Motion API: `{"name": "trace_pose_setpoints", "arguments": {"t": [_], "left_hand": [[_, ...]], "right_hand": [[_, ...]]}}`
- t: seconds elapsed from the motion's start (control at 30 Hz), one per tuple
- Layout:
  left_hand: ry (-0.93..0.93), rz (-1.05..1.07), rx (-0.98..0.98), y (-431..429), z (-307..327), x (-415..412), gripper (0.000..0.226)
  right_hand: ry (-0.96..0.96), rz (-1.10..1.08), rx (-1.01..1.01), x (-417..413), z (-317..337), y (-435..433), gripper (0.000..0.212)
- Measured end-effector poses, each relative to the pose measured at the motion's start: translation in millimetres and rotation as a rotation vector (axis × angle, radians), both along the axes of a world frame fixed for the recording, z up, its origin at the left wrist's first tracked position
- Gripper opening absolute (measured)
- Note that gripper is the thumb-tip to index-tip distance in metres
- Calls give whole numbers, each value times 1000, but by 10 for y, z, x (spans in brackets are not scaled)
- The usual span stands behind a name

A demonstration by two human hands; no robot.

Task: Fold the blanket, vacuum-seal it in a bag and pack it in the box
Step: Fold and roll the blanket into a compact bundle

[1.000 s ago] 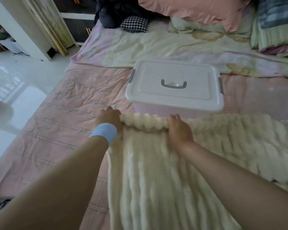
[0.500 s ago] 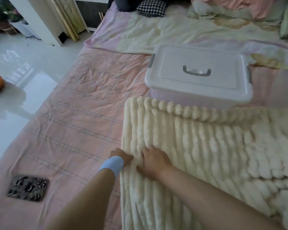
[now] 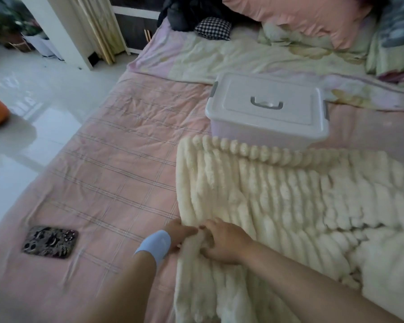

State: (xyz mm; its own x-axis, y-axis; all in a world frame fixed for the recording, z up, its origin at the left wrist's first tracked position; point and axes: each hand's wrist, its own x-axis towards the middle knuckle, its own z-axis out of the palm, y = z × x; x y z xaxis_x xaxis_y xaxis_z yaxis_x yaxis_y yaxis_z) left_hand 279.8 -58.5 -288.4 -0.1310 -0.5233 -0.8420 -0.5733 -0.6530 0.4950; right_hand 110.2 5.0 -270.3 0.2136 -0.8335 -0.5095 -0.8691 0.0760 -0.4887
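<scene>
Both hands are low in the middle of the frame, close together. The left hand [image 3: 178, 232] and right hand [image 3: 223, 241] have their fingers curled, pinching one raised ridge of the cream blanket [image 3: 278, 194] near its left edge. The blanket lies spread across the lower right on the pink checked bedsheet [image 3: 117, 173], bunched at far right. Just beyond its far edge sits the white box [image 3: 266, 117], lid on. A phone [image 3: 50, 242] lies on the sheet at lower left, well apart from the hands. There's a checked cushion [image 3: 212, 27] and a pink pillow [image 3: 296, 17] along the top. Both forearms reach up from the bottom edge and converge, with a light blue wristband [image 3: 155, 244] on the left wrist.
</scene>
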Motion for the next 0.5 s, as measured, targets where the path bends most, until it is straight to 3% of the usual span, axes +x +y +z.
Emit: {"name": "trace_pose_setpoints", "arguments": {"t": [0.07,0.13,0.17,0.27,0.3,0.37,0.43,0.5], "left_hand": [[169,158,63,141,178,56,33],[273,164,186,341,366,113,32],[310,136,242,428,433,133,36],[450,60,274,495,641,92,46],[500,55,238,478,733,34,44],[500,97,82,422,909,-119,37],[331,103,-129,409,987,-225,37],[136,31,-209,444,957,-245,38]], "right_hand": [[-125,-133,199,145,105,243,125],[-214,-349,221,269,151,452,133],[-249,-452,207,304,155,522,120],[-348,-720,171,199,213,520,35],[-341,-795,142,71,283,476,19],[-220,-946,15,-312,484,363,28],[16,-1134,-148,-771,639,308,41],[112,-1299,-264,-1120,805,361,47]]}}
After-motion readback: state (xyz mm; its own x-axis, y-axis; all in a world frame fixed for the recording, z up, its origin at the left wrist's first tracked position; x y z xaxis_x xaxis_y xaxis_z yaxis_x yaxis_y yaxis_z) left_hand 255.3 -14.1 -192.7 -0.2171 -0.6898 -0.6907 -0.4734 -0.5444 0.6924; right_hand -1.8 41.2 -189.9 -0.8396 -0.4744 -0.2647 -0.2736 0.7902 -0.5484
